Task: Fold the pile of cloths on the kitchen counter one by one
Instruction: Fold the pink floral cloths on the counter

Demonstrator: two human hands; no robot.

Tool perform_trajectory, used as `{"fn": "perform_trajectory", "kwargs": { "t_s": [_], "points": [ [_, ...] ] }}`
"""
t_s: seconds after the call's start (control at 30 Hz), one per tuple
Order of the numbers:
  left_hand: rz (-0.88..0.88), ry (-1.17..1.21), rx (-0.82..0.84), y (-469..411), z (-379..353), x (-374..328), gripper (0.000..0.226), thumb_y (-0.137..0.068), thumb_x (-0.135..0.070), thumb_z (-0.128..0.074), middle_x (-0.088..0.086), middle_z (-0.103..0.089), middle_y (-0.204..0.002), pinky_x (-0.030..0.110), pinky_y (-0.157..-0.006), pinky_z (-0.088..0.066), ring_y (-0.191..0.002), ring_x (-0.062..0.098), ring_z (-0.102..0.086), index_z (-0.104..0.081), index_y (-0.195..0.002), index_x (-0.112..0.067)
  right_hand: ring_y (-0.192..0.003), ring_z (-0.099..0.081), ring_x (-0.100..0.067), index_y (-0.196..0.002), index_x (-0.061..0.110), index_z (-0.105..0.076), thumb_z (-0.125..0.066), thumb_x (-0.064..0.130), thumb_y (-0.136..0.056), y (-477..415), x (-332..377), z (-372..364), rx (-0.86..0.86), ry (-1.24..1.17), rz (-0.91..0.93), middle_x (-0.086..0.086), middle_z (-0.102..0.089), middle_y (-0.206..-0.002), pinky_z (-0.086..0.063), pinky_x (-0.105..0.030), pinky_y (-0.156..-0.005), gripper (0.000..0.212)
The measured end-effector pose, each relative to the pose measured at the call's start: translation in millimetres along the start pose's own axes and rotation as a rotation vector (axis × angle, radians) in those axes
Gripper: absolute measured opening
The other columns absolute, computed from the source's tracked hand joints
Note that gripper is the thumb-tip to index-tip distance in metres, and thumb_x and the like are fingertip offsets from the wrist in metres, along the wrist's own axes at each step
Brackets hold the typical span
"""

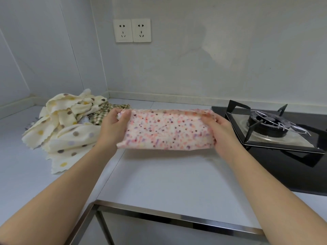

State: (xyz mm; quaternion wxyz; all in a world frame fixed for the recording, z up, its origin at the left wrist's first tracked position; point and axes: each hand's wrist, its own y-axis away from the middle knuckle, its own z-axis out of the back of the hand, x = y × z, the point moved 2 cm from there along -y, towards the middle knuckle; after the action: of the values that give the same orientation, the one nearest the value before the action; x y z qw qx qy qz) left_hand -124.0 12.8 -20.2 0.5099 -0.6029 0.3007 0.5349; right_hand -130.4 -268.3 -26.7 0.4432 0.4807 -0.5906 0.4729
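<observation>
Now, speckled cloth [168, 129]: centre of the view, a long band stretched out sideways between both hands, pink and purple flecks facing up. Whether its near edge touches the counter, I cannot tell.
Left hand [113, 126]: at the band's 9 o'clock end, clamped on the far corner, thumb on top and fingers curled round behind.
Right hand [219, 131]: at the 3 o'clock end, and it's got a firm grasp too, thumb pressed along the top edge, fingers wrapped under the fabric.
Pile of cloths [67, 128]: over at 9 o'clock from the left hand, a crumpled cream heap with coloured dots and wavy edges, just beside the wrist.
Checked cloth [104, 112]: tucked into the heap's 2 o'clock side, green-and-brown checks peeking out behind the left hand.
Counter [159, 183]: pale and flat, running under everything.
Gas hob [270, 124]: at 3 o'clock, black glass with one burner and its pan support, near the right hand but apart from it.
Sockets [132, 30]: two of them on the wall at 12 o'clock.
Metal rim [159, 214]: a steel edge at 6 o'clock, between the forearms.
</observation>
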Motion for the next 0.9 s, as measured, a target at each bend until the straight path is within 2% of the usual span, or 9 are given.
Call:
{"fn": "perform_trajectory", "kwargs": {
  "t_s": [0.1,0.17,0.23,0.3,0.47,0.53,0.63,0.77,0.9],
  "points": [
    [0.069,-0.111,0.0,-3.6,-5.2,6.9,0.015,-0.096,-0.032,-0.055,0.007,-0.067,-0.092,0.034,-0.065,-0.051,-0.077,0.021,-0.063,-0.058,-0.094,-0.017,-0.087,-0.069,-0.018,-0.096,0.016,-0.068,-0.06,0.023,-0.094,-0.4,-2.2,3.7,-0.088,0.17,-0.08,0.0,-0.072,-0.095,-0.055,-0.031,-0.075,0.011],
    [0.034,-0.353,-0.011,0.1,-5.7,12.5,0.021,-0.095,-0.034,-0.054,0.004,-0.063,-0.1,0.034,-0.067,-0.048,-0.076,0.018,-0.06,-0.054,-0.107,-0.017,-0.086,-0.061,-0.019,-0.097,0.01,-0.065,-0.056,0.028,-0.094,-5.4,-8.0,10.8,-0.188,0.583,0.001,0.001,-0.065,-0.092,-0.047,-0.03,-0.074,0.02],
    [-0.175,-0.701,0.002,7.6,-7.6,16.0,0.035,-0.095,-0.03,-0.054,0.002,-0.056,-0.118,0.035,-0.081,-0.045,-0.1,0.018,-0.057,-0.048,-0.126,-0.014,-0.099,-0.057,-0.018,-0.116,0.016,-0.059,-0.053,0.029,-0.094,-5.0,-9.9,12.4,-0.235,0.943,0.146,0.003,-0.061,-0.107,-0.046,-0.035,-0.084,0.026],
    [-0.388,-0.867,0.059,16.4,-16.2,15.7,0.038,-0.095,-0.025,-0.054,0.004,-0.053,-0.13,0.036,-0.094,-0.041,-0.119,0.022,-0.05,-0.049,-0.131,-0.012,-0.116,-0.053,-0.02,-0.128,0.015,-0.054,-0.052,0.023,-0.095,-2.2,-8.6,4.6,-0.176,1.031,0.283,-0.001,-0.058,-0.126,-0.043,-0.036,-0.096,0.035],
    [-0.449,-0.894,0.384,35.4,-45.1,15.2,0.039,-0.099,-0.029,-0.036,0.005,-0.06,-0.129,0.036,-0.095,-0.046,-0.118,0.025,-0.056,-0.059,-0.126,-0.012,-0.137,-0.038,-0.026,-0.141,0.008,-0.045,-0.039,0.021,-0.102,12.4,-26.8,-37.1,0.276,1.191,0.278,-0.01,-0.044,-0.148,-0.025,-0.031,-0.113,0.041],
    [-0.415,-0.986,0.575,44.6,-54.4,18.6,0.049,-0.1,-0.035,-0.024,0.009,-0.05,-0.14,0.04,-0.103,-0.039,-0.13,0.026,-0.046,-0.05,-0.133,-0.01,-0.148,-0.013,-0.024,-0.151,0.011,-0.026,-0.03,0.033,-0.105,16.7,-41.4,-42.4,0.462,1.312,0.137,-0.007,-0.02,-0.16,-0.009,-0.038,-0.12,0.051],
    [-0.256,-1.327,0.792,51.1,-57.5,26.0,0.058,-0.103,-0.038,-0.018,0.009,-0.004,-0.162,0.045,-0.118,-0.015,-0.148,0.024,-0.007,-0.009,-0.153,-0.011,-0.148,0.017,-0.019,-0.155,0.03,0.001,-0.019,0.052,-0.102,15.5,-48.6,-36.1,0.545,1.513,0.004,0.004,0.015,-0.161,0.01,-0.046,-0.119,0.061],
    [-0.047,-1.784,0.613,44.5,-43.3,13.1,0.066,-0.1,-0.037,-0.024,0.014,0.011,-0.161,0.053,-0.118,-0.003,-0.148,0.032,0.008,0.001,-0.153,-0.007,-0.146,0.023,-0.021,-0.153,0.037,0.007,-0.019,0.062,-0.098,13.6,-48.2,-31.1,0.537,1.53,-0.04,0.005,0.021,-0.16,0.014,-0.049,-0.117,0.066],
    [-0.31,-1.435,0.673,54.8,-55.1,11.8,0.062,-0.103,-0.04,-0.013,0.006,0.018,-0.16,0.046,-0.12,0.005,-0.148,0.022,0.015,0.009,-0.153,-0.01,-0.146,0.024,-0.02,-0.152,0.041,0.007,-0.02,0.067,-0.094,14.3,-48.7,-31.8,0.539,1.544,-0.05,0.007,0.022,-0.159,0.015,-0.049,-0.117,0.069]
  ]
}}
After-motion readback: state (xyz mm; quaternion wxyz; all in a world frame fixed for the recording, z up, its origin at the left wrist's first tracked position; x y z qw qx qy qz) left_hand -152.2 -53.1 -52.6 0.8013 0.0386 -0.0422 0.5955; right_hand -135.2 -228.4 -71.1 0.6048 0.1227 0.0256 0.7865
